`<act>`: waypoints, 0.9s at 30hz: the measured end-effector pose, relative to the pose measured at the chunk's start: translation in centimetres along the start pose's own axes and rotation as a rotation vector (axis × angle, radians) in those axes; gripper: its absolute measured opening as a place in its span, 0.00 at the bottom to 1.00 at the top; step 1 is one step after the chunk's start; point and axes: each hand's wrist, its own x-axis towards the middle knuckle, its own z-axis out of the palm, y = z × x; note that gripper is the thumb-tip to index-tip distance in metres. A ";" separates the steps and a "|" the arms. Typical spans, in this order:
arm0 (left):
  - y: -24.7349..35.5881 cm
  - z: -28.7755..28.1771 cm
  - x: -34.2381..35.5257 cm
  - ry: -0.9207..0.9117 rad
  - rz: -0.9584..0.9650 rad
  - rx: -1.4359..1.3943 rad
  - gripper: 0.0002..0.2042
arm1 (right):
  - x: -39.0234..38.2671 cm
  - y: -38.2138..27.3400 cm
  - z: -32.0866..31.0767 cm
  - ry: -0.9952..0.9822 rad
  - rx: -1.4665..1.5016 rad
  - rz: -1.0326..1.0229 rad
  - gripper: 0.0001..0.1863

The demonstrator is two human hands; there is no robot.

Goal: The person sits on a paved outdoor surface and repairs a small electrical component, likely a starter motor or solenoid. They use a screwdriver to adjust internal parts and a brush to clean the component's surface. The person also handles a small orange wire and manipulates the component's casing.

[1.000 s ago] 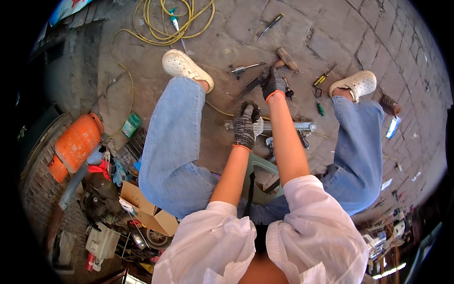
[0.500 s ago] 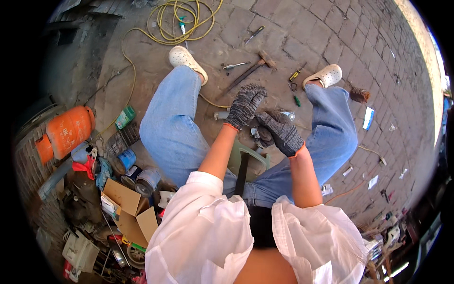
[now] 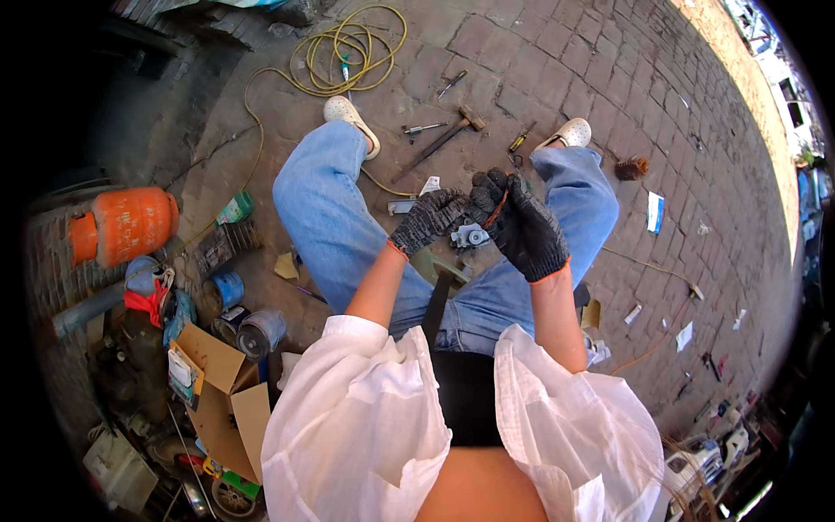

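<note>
Both my hands wear dark grey knit gloves with orange cuffs and meet above a small stand between my knees. My right hand [image 3: 532,233] is closed around a bunched dark knit piece with an orange edge, which looks like a spare work glove [image 3: 487,190]. Fingers curled, my left hand [image 3: 428,223] pinches at the near side of that bundle; its fingertips are partly hidden. Just below the hands sits a silver metal part [image 3: 470,236] with a round boss. Beyond the left hand lies a flat metal piece [image 3: 401,207].
On the paving ahead are a hammer [image 3: 444,142], several screwdrivers and a coiled yellow hose [image 3: 348,54]. A rusty brown block [image 3: 632,168] lies to the right. At the left stand an orange gas cylinder [image 3: 130,228], paint cans [image 3: 261,333] and an open cardboard box [image 3: 217,357].
The knit bundle has come up from beneath my right hand, its orange edge now showing. My right hand has turned palm inward, and the left has moved slightly lower. The metal part is more exposed.
</note>
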 end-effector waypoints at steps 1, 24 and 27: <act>1.7 -0.7 -0.2 -0.011 -0.015 -0.008 0.12 | -0.1 0.0 -0.2 0.006 0.026 -0.024 0.15; 12.5 -1.2 -1.5 -0.114 -0.126 -0.622 0.13 | -2.4 0.3 0.1 -0.049 -1.021 -0.980 0.07; 13.4 -2.6 -0.9 -0.164 -0.163 -0.315 0.17 | -3.6 0.7 0.5 0.032 -1.360 -1.057 0.11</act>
